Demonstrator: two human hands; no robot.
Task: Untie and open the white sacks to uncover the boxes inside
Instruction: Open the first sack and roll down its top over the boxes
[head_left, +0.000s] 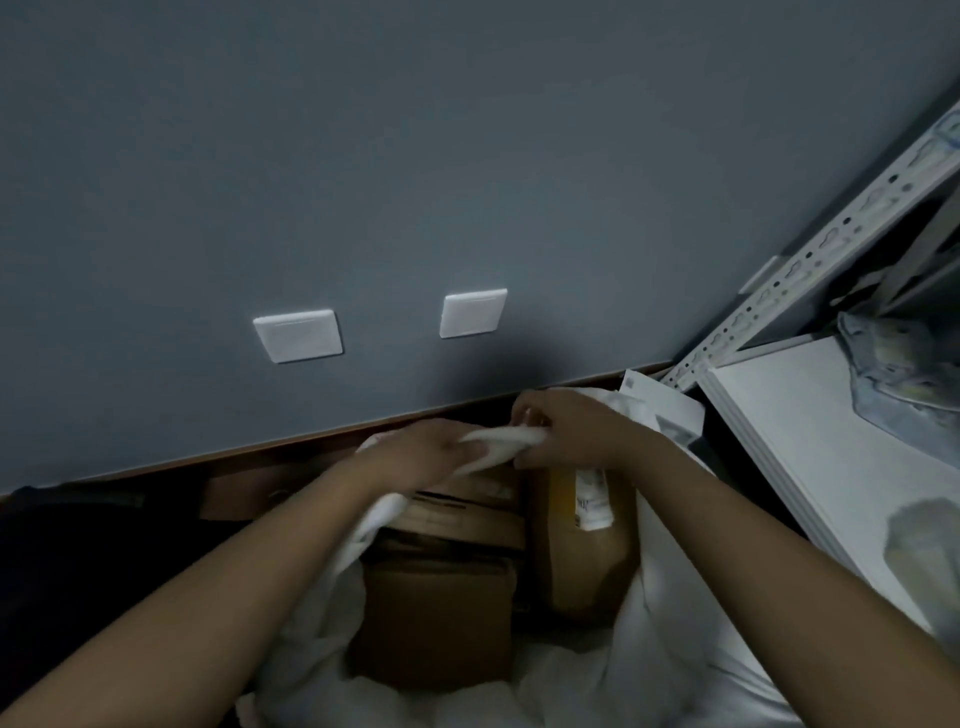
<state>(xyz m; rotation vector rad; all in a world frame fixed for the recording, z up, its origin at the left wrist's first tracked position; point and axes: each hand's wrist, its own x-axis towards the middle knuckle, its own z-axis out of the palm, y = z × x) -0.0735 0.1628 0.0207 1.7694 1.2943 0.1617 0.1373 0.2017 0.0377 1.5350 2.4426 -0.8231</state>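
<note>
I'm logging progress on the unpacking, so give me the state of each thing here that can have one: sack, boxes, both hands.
white sack: open, its mouth spread, a twisted strip of it stretched between the hands
brown boxes: uncovered inside the sack, flaps closed
tall box: upright in the sack, white label on it
left hand: grips the twisted strip
right hand: pinches the strip's other end

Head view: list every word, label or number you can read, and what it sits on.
None can be read.
White label on the tall brown box: dark print, too blurred.
Paper behind the right hand: grey marks, too blurred.
Wall plates: blank.
</note>
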